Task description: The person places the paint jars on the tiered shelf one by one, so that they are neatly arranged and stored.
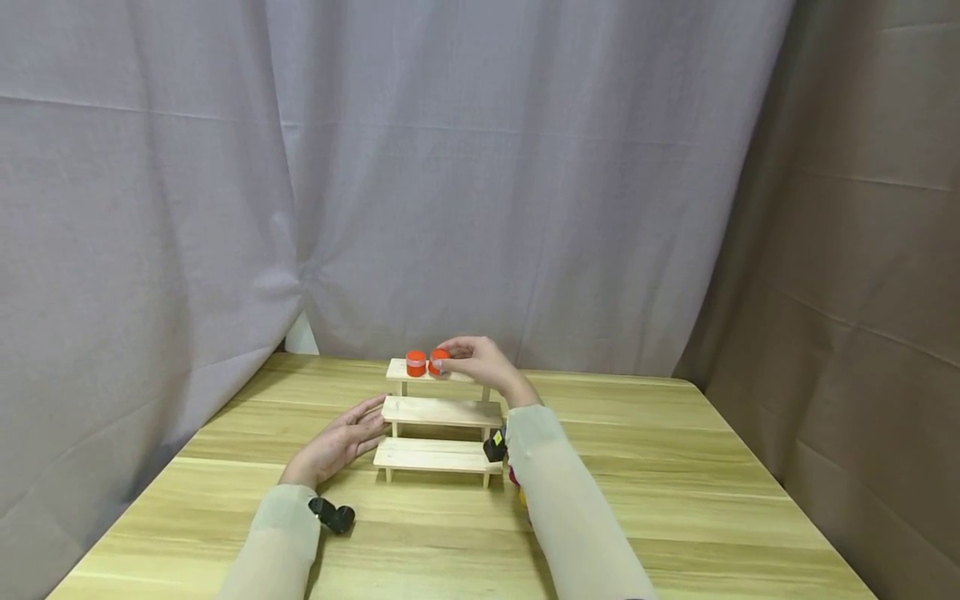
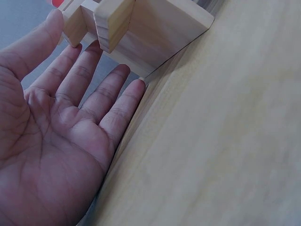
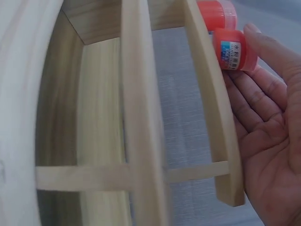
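1. Squat, cylindrical orange-red plastic jar with a printed label (image 1: 435,358), pinched at the fingertips of the right hand (image 1: 483,367), sits at the top board (image 1: 397,371) of a three-tier pale wooden stand (image 1: 438,411).
2. From the right hand, this jar lies directly to the left, just past the thumb. Its short axis looks about upright in the head view, across the board's long axis, which runs left to right.
3. A matching orange-red jar (image 1: 416,364) stands on the same board, just beside the pinched one on its left. The gap between them looks very narrow; whether they touch cannot be told. I judge this spacing to be the relation that matters most.
4. The right hand is clearly the nearer one. Its thumb and fingers are drawn in to the jar's width; whether the jar's full weight is on the board cannot be told.
5. The left hand (image 1: 341,442) is lower, at the stand's left end, fingers extended, palm uncurled and holding nothing. Its fingertips are right by the wood, though contact is uncertain.
6. The stand rests on a wood-grain counter (image 1: 712,500).
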Motion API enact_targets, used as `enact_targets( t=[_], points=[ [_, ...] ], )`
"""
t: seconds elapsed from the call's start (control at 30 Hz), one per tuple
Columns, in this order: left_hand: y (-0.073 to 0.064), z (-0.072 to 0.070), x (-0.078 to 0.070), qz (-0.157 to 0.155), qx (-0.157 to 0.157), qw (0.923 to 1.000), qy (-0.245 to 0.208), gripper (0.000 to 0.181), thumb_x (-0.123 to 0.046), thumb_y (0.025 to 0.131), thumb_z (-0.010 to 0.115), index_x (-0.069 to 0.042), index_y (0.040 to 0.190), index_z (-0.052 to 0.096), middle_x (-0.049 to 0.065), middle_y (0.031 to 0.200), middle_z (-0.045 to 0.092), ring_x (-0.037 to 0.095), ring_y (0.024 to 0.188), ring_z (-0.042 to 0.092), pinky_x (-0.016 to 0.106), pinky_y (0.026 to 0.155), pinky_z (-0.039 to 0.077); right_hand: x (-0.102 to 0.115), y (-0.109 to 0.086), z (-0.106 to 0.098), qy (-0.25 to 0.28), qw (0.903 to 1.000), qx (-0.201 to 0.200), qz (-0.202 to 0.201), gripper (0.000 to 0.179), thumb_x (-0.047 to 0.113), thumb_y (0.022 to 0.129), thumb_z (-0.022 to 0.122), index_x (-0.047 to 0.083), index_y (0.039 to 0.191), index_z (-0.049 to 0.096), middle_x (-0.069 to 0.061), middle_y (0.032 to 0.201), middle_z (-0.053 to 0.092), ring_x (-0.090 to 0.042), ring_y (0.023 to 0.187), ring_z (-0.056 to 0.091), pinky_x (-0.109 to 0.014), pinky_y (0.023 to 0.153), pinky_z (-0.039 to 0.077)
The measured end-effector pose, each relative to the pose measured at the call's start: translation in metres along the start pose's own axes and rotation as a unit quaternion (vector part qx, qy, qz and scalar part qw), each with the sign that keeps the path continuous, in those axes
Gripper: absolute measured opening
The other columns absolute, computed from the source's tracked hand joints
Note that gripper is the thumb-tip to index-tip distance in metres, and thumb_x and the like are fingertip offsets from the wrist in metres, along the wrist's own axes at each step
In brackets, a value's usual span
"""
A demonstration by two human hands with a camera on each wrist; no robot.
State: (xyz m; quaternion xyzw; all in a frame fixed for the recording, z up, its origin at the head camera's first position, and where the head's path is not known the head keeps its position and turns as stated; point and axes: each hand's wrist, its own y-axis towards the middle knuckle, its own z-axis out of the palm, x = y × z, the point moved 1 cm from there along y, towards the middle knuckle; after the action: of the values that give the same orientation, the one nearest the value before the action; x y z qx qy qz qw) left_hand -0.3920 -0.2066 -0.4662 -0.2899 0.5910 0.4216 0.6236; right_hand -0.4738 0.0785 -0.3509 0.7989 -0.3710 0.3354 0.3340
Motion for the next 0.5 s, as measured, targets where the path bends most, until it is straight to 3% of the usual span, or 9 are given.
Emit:
enact_targets(
  t=[0.23,0.5],
  points=[
    [0.0008,0.0002,0.0003,-0.002,-0.003,1.0000,0.000,0.066,-0.014,0.107,0.048,-0.008,0.162,0.012,0.022,0.164,0.016,0.027,0.146,0.032,0.046,0.121,0.027,-0.0078,0.0008,0.0040,0.018,0.9996,-0.022,-0.004,0.042,0.038,0.088,0.079,0.015,0.123,0.071,0.001,0.109,0.074,-0.016,0.101,0.068,-0.042,0.100,0.052],
    [0.0011,-0.0017,0.0011,-0.006,-0.004,1.0000,-0.004,0.068,-0.015,0.106,0.050,-0.008,0.162,0.012,0.022,0.164,0.016,0.023,0.143,0.037,0.046,0.121,0.028,-0.0092,0.0009,0.0068,0.013,0.9995,-0.027,-0.007,0.043,0.035,0.089,0.079,0.012,0.124,0.070,0.001,0.108,0.073,-0.016,0.100,0.068,-0.037,0.097,0.054]
  ],
)
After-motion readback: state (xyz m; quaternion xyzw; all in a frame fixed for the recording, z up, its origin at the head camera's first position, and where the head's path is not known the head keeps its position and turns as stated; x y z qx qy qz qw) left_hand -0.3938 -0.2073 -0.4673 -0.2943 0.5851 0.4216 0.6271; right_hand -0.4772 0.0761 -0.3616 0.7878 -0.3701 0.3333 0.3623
